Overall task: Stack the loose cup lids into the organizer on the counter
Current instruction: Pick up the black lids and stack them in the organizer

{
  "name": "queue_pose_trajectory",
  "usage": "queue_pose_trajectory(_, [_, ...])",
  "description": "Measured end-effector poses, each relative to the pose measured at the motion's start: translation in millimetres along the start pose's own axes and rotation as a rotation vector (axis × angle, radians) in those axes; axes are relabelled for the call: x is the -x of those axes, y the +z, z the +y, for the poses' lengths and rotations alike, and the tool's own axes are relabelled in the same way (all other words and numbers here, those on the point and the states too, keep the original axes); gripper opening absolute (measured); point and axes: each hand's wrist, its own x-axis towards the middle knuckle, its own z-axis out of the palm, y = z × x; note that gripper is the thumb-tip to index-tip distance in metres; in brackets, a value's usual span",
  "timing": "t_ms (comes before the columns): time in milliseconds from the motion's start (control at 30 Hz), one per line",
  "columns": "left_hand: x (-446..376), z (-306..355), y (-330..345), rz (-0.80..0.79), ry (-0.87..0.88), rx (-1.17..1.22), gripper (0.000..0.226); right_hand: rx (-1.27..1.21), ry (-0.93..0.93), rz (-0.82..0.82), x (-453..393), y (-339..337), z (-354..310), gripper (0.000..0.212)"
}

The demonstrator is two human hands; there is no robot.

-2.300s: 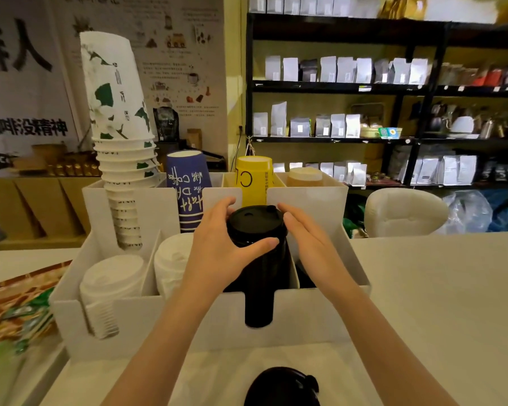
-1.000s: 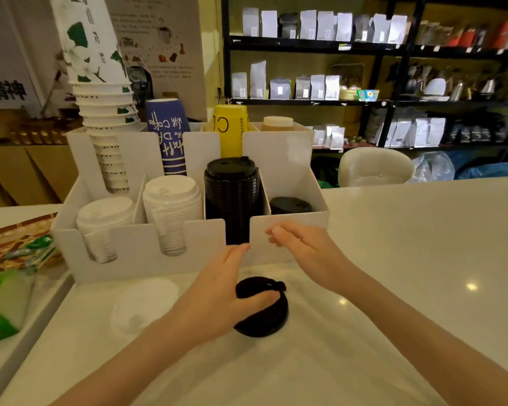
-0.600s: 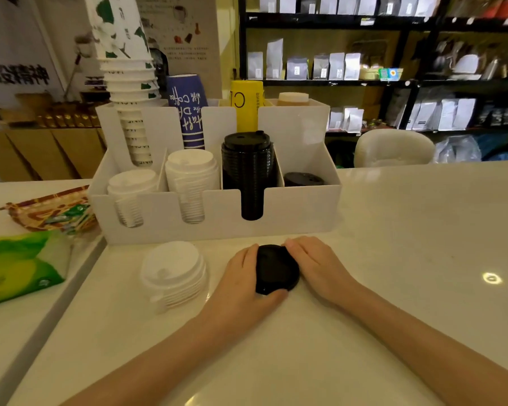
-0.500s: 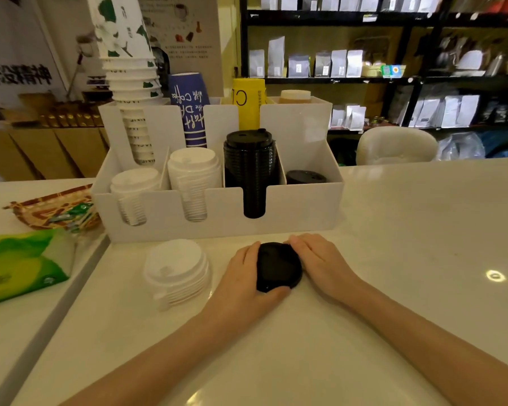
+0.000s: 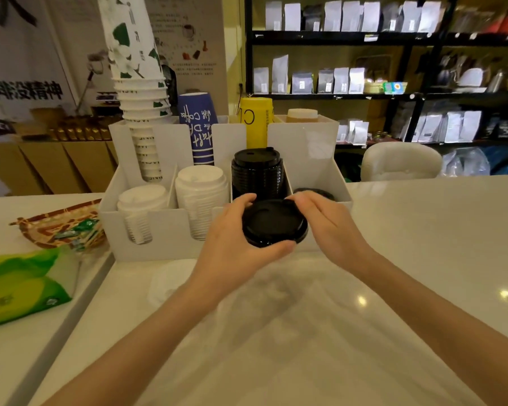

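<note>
A small stack of black lids (image 5: pixel 273 224) is lifted off the counter in front of the white organizer (image 5: pixel 159 247). My left hand (image 5: pixel 235 244) grips it from the left and below; my right hand (image 5: pixel 326 224) touches its right rim. Behind it, a tall stack of black lids (image 5: pixel 257 171) fills the third front slot. The rightmost front slot holds a low black lid (image 5: pixel 320 192). Two white lid stacks (image 5: pixel 201 186) fill the left slots. A faint, blurred pile of white lids (image 5: pixel 170 284) lies on the counter by my left forearm.
Paper cup stacks stand in the organizer's back row: white-green (image 5: pixel 141 106), blue (image 5: pixel 198 130), yellow (image 5: pixel 255 118). A woven tray (image 5: pixel 50 227) and a green packet (image 5: pixel 21 285) lie on the left. A white chair back (image 5: pixel 399 161) is behind the counter.
Both hands have lifted the black lids off the counter and moved them up towards the organizer's front. The view has tilted up slightly.
</note>
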Motion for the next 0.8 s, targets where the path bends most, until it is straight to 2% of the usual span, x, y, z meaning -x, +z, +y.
queue_pose_trajectory(267, [-61, 22, -20, 0.172, 0.091, 0.067, 0.085, -0.06, -0.082, 0.279, -61, 3, -21, 0.035])
queue_pose_trajectory(433, [-92, 12, -15, 0.203, 0.1, 0.073, 0.083, -0.173, -0.084, 0.453, -92, 9, -19, 0.025])
queue_pose_trajectory(567, [-105, 1, -8, 0.201, 0.102, 0.044, 0.082, -0.306, -0.038, 0.377, -103, 16, -9, 0.023])
queue_pose_trajectory(800, [-116, -20, -3, 0.128, 0.014, -0.02, 0.087, -0.34, -0.024, 0.197, -115, 20, 8, 0.029])
